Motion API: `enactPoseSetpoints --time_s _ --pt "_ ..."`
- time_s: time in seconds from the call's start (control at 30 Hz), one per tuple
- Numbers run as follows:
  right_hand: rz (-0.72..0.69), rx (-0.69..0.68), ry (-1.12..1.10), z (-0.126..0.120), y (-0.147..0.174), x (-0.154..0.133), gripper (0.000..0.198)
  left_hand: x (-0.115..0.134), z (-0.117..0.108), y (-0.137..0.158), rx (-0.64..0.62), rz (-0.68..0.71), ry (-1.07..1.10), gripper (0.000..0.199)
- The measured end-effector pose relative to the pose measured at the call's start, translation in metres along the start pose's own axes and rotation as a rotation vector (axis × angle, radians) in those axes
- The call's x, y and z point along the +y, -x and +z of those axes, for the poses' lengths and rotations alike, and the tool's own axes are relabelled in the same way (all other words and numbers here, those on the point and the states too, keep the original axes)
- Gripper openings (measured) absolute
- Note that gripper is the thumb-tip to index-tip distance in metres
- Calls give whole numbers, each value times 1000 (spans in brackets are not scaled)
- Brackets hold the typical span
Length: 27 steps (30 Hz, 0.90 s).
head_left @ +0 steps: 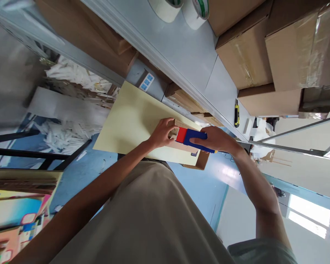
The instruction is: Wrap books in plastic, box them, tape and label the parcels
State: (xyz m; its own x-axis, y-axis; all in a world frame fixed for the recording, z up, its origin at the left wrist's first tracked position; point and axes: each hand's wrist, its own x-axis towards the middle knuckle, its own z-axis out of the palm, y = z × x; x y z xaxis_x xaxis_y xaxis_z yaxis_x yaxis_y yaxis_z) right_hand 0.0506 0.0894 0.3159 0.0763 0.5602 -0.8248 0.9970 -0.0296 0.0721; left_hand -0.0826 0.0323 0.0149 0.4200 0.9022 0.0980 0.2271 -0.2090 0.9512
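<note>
My right hand is wrapped round a blue, block-shaped object with a bright red end. The red end points left, and a bit of yellow shows at the other end. Close to that red end is my left hand, its thumb and fingers curled around something small and pale that I cannot make out. Beneath both hands lies a brown cardboard piece on a pale yellow board. A small dark rectangular item sits near the board's front right edge.
A grey shelf runs above the board, bearing tape rolls, a yellow-black utility knife and cardboard boxes. A socket strip is behind the board. An open carton stands below its right end. White scraps lie at left.
</note>
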Motion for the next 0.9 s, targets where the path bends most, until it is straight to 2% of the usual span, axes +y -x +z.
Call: enactPoseSetpoints --time_s 0.13,0.23,0.43,0.6,0.73,0.9 --pt "-18 23 4 2 4 -3 68 -5 3 -15 -63 -1 -127 36" --pt "-4 31 24 4 5 4 68 -11 6 -13 -73 -33 -165 29" --pt "24 6 24 10 1 38 62 -8 9 -4 -83 -33 -230 32" --pt "41 -25 -44 20 -8 71 63 -2 8 -4 -106 19 -238 31" --pt "6 -33 -51 30 -20 95 67 -1 4 -4 -153 50 -251 31" --pt "-107 -27 -49 40 -37 122 70 3 1 0 -170 23 -308 35"
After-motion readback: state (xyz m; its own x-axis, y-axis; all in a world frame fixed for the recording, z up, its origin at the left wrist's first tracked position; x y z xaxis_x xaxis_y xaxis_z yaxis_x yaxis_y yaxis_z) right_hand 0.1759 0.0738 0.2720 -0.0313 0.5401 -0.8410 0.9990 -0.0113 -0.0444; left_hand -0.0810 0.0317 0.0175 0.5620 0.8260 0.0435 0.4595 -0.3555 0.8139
